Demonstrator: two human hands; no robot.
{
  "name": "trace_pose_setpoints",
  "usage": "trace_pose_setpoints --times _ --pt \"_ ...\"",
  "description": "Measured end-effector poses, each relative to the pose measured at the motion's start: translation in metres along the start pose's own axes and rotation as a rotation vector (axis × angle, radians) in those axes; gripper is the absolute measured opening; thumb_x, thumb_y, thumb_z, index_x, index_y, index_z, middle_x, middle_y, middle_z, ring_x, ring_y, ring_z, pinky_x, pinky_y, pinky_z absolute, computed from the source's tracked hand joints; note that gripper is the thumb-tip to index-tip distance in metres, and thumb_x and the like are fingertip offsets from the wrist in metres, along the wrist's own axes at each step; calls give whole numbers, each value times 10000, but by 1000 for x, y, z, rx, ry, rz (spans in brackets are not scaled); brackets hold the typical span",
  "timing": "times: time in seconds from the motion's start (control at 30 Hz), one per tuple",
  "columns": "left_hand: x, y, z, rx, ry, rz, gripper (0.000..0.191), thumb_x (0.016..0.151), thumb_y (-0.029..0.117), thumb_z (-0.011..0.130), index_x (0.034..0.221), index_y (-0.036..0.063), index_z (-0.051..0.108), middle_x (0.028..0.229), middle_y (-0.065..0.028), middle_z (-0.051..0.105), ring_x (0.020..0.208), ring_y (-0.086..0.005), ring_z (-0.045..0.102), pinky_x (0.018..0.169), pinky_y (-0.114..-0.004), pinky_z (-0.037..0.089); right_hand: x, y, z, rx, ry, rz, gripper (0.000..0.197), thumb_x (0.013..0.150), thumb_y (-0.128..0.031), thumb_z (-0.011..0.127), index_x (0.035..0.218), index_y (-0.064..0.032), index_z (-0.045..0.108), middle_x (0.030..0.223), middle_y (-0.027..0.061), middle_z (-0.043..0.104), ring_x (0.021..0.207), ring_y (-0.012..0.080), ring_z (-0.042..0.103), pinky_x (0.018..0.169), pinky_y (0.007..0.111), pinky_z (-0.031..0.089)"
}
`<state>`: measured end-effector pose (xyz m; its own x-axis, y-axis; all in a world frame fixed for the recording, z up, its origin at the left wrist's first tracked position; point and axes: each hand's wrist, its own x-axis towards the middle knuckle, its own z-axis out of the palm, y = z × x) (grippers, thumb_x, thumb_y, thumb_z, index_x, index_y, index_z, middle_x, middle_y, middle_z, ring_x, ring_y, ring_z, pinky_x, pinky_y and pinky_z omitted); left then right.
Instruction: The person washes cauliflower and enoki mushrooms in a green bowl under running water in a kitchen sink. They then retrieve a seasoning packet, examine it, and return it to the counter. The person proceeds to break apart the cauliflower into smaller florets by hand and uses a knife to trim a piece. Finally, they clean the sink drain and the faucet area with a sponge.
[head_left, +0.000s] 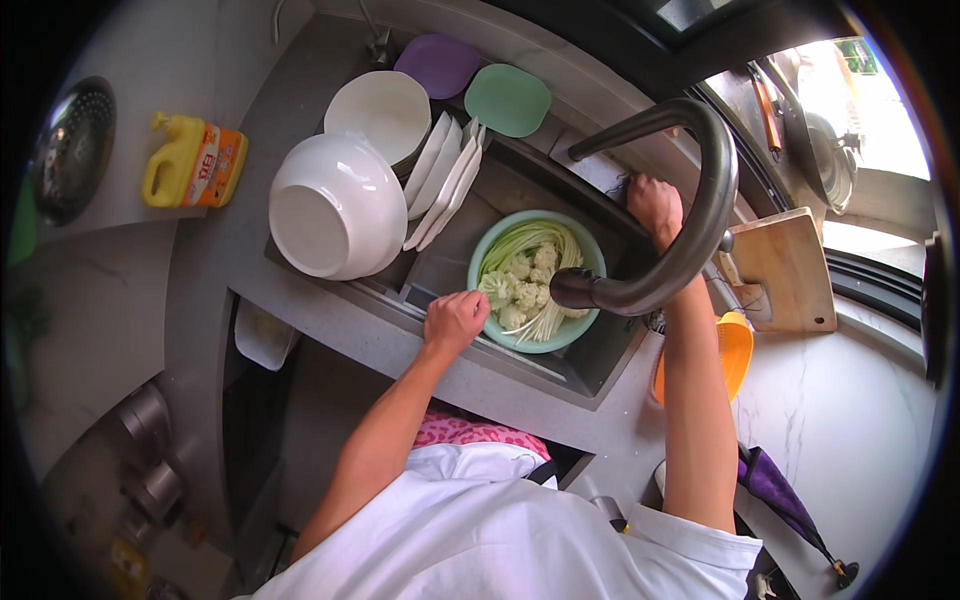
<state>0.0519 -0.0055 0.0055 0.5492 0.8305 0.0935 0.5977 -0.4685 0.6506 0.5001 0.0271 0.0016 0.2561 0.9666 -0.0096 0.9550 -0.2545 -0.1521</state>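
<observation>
A light green plastic basin (597, 259) sits in the dark sink, holding cauliflower florets (527, 296) and long pale green-and-white stalks (517, 241). My left hand (454, 319) is at the basin's near-left rim, fingers curled; whether it grips the rim cannot be told. My right hand (655, 204) reaches to the sink's back edge beside the faucet base, its fingers curled and partly hidden; what it touches is unclear. The curved metal faucet (716, 180) arches over the right forearm, its spout head above the basin's right side.
A white bowl (337, 206) lies upturned left of the sink, beside a stack of plates (379, 112) and upright white dishes (450, 180). Purple (437, 66) and green (508, 100) plates stand behind. Right are a wooden cutting board (787, 270) and an orange basket (735, 352).
</observation>
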Motion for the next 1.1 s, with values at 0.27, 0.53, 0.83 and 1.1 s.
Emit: trace_pose_setpoints --times 0.27,0.53,0.83,1.1 --pt "-4 0 -4 -26 -25 -64 259 925 188 640 711 55 578 691 -124 636 653 -360 643 578 -481 501 9 -21 -10 -73 -73 -80 271 919 -234 531 815 -22 665 750 238 684 712 412 698 667 524 560" --pt "-3 -2 1 60 -34 -88 255 928 203 633 716 63 612 716 -110 679 645 -359 665 574 -475 522 -7 -34 -24 -40 85 36 306 929 -301 555 837 -36 678 800 225 719 771 389 718 709 480 581" --pt "31 -64 63 -122 -351 -676 598 907 366 643 1414 74 517 1247 -219 678 1162 -410 634 982 -497 489 -174 -129 22 506 283 561 485 998 -200 570 1428 8 483 1344 235 532 1240 418 513 1043 463 444" --pt "50 -113 122 -317 -348 -320 449 936 204 660 1317 -13 566 1264 -254 647 1154 -383 635 972 -432 486 -256 -103 127 833 143 1105 379 1070 -338 427 1148 -5 591 1052 243 652 1017 429 623 911 470 474"
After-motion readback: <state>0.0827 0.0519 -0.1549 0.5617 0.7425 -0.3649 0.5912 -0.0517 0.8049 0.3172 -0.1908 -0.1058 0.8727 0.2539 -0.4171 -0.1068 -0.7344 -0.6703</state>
